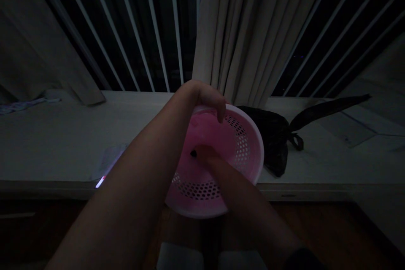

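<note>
A round pink plastic basket (249, 143) with rows of holes in its wall is tilted so that its inside faces me. My left hand (209, 95) is closed over its far rim, with the fingers bent down into the opening. My right hand (205, 154) reaches inside the basket near the bottom, its fingers curled together. A small dark thing (193, 153) shows at those fingertips; the dim light hides what it is.
Behind the basket runs a white window ledge (47, 143). A knotted black plastic bag (272, 135) lies on it at the right. Left of the basket is a flat pale item (110, 158) near a lit screen (100, 182). Curtains (243, 29) and white railings (148, 21) stand behind.
</note>
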### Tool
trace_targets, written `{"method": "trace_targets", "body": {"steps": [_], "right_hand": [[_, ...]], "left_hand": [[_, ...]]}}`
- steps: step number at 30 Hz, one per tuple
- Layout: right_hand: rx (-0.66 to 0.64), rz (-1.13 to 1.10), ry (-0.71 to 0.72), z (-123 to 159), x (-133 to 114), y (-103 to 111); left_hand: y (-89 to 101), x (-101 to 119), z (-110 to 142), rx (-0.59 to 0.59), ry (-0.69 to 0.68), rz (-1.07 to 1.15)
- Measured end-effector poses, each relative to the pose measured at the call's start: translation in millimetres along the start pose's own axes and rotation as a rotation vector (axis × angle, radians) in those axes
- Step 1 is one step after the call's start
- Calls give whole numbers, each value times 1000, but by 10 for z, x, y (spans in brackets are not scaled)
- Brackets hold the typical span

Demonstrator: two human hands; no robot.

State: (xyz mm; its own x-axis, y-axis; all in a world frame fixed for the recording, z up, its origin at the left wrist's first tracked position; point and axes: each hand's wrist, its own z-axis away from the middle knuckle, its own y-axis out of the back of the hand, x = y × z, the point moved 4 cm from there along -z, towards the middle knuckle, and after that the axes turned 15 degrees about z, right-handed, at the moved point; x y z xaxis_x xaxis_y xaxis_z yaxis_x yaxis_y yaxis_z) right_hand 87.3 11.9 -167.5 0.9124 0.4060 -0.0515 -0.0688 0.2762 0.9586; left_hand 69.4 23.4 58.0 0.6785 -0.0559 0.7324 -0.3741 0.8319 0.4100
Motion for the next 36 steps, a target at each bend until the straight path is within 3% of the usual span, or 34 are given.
{"method": "trace_targets", "body": {"steps": [7, 12, 19, 24, 31, 36], "right_hand": [[395, 49, -146, 6, 119, 337], [519, 125, -157, -25, 183, 387], [463, 186, -54, -80, 83, 111], [427, 194, -32, -65, 31, 68], [376, 192, 2, -39, 8, -22], [373, 162, -45, -17, 11, -33]], "left_hand": [[23, -9, -31, -20, 10, 33], [-35, -40, 43, -100, -35, 147], [-150, -79, 117, -161, -18, 256], [-158, -142, 177, -128, -51, 253], [-387, -159, 287, 74, -179, -69], [-491, -227, 263, 161, -189, -129]]}}
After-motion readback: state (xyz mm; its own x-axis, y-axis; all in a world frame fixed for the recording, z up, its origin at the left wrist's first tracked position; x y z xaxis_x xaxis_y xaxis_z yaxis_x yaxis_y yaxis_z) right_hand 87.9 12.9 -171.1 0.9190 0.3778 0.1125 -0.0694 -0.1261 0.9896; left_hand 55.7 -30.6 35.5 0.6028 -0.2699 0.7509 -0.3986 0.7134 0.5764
